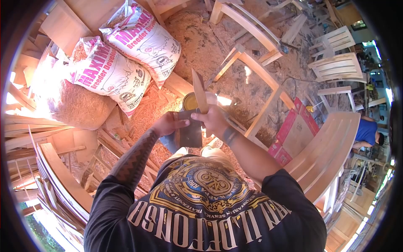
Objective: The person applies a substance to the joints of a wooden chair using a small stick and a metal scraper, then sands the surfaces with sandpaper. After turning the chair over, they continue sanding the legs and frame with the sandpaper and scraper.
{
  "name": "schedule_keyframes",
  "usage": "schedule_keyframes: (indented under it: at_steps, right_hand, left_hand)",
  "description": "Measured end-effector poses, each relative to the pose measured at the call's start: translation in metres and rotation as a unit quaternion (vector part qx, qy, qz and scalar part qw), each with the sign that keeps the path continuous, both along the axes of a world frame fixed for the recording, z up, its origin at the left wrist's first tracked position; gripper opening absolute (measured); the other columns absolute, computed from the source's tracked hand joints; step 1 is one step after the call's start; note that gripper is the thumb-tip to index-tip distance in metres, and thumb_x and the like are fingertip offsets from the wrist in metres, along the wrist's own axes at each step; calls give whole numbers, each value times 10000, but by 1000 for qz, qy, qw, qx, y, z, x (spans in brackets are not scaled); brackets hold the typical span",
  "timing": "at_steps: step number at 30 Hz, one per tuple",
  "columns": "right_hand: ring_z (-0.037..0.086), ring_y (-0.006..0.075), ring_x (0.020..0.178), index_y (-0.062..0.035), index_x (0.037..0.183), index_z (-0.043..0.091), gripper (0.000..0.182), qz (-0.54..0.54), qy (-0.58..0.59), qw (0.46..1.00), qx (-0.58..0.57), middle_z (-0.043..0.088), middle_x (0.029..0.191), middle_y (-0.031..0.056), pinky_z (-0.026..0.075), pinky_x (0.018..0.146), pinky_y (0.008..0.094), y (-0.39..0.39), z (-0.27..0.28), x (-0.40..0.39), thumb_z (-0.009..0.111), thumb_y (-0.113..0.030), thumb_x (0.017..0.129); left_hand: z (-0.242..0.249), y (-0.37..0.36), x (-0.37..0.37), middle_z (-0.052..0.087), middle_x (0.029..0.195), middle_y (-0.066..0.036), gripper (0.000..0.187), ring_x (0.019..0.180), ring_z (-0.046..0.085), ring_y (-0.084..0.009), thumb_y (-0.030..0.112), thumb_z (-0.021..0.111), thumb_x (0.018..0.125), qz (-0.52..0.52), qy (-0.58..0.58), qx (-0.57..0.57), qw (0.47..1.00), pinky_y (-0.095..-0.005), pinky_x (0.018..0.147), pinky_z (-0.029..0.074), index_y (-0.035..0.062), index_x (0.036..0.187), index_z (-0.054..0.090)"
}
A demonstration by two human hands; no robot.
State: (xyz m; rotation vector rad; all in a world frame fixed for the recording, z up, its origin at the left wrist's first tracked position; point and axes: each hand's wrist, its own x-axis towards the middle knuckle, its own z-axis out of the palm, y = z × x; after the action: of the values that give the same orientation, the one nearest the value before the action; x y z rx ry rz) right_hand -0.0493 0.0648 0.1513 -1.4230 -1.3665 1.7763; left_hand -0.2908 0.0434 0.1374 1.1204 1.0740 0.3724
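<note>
From where I stand, the person has both hands together in front of the body. The left hand is clamped on the near-left side of a dark flat piece, its thumb lying across the face. The right hand is closed round the lower end of a pointed wooden strip, which rises toward 12 o'clock, and its thumb presses the top edge of the dark flat piece. That piece looks like a sheet or a blade, though it's hard to be sure from this view.

An open tin sits just past the hands at 12 o'clock, beside the strip. Two printed sacks slump at 10 and 11 o'clock, wood shavings around them. A wooden frame stands at 2 o'clock, a red-edged panel at 3, and a slatted backrest between 3 and 4. Beyond, at 3, a person in blue bends over.
</note>
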Motion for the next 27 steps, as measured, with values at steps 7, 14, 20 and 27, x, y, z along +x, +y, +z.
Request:
schedule_keyframes:
  at_steps: [7, 14, 20, 27]
  right_hand:
    - [599, 110, 559, 11, 965, 685, 406, -96, 0, 991, -91, 650, 717, 47, 506, 537, 279, 51, 6, 31, 801, -373, 903]
    - [572, 91, 653, -44, 1036, 693, 313, -34, -67, 996, -58, 646, 778, -3, 473, 568, 288, 46, 12, 38, 783, -322, 925]
    - [609, 99, 672, -73, 1128, 681, 310, -62, -57, 994, -67, 680, 865, 6, 509, 556, 271, 19, -11, 52, 729, -332, 965]
    - [659, 131, 700, -44, 1185, 664, 397, -99, -75, 991, -58, 714, 929, 41, 568, 592, 294, -1, -17, 39, 713, -376, 973]
  left_hand:
    - [37, 39, -1, 751, 1015, -154, 668, 955, 727, -329, 310, 854, 756, -73, 198, 251, 945, -435, 864, 553, 77, 1344, 639]
    - [38, 75, 23, 725, 968, -154, 918, 990, 716, -323, 308, 885, 707, -144, 269, 226, 925, -432, 879, 540, 105, 1497, 462]
    - [28, 64, 33, 632, 1238, -183, 1023, 1134, 659, -356, 337, 933, 637, -143, 310, 271, 900, -454, 960, 543, 125, 1507, 438]
    - [31, 65, 45, 507, 1304, -185, 980, 1186, 616, -413, 289, 980, 567, -110, 318, 253, 907, -481, 1000, 534, 94, 1390, 486]
